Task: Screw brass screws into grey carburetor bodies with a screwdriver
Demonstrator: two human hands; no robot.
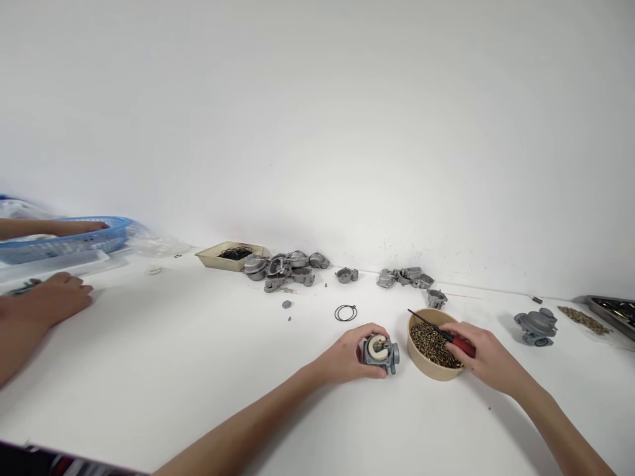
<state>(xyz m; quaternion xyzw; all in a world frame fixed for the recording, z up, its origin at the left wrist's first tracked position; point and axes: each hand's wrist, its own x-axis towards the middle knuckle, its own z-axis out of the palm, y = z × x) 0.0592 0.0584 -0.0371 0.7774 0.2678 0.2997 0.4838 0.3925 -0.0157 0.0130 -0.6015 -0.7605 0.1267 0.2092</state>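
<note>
Behind my work stands a white wall (317, 119), and before it is the white table (198, 377). I read the clock from the carburetor (384, 364) that I hold, with twelve toward the wall. At ten o'clock, well apart from me, is a blue basket (122, 228); one hand of another person (82, 228) is inside it. The second hand of that person (64, 294) is over the table at nine.

Between ten and eleven lies a pile of grey covers (297, 259), and beside it a tray (211, 258) with thin black pieces. At three, just beside the carburetor, stands a bowl (431, 373).

My left hand (350, 355) is curved around the carburetor and grasps it, thumb on the near side, forefinger on the far side. My right hand (489, 354) is half curled, gripping the screwdriver (449, 336) above the bowl; I cannot tell if its fingertips touch the screws (431, 344) below.

The carburetor is grey metal, its inner side upward: a white float (376, 355), formed like the letter C, bends around small brass parts. The screwdriver has a red handle, and its black shaft points to ten. Two black rings (345, 321) lie overlapped near eleven.
</note>
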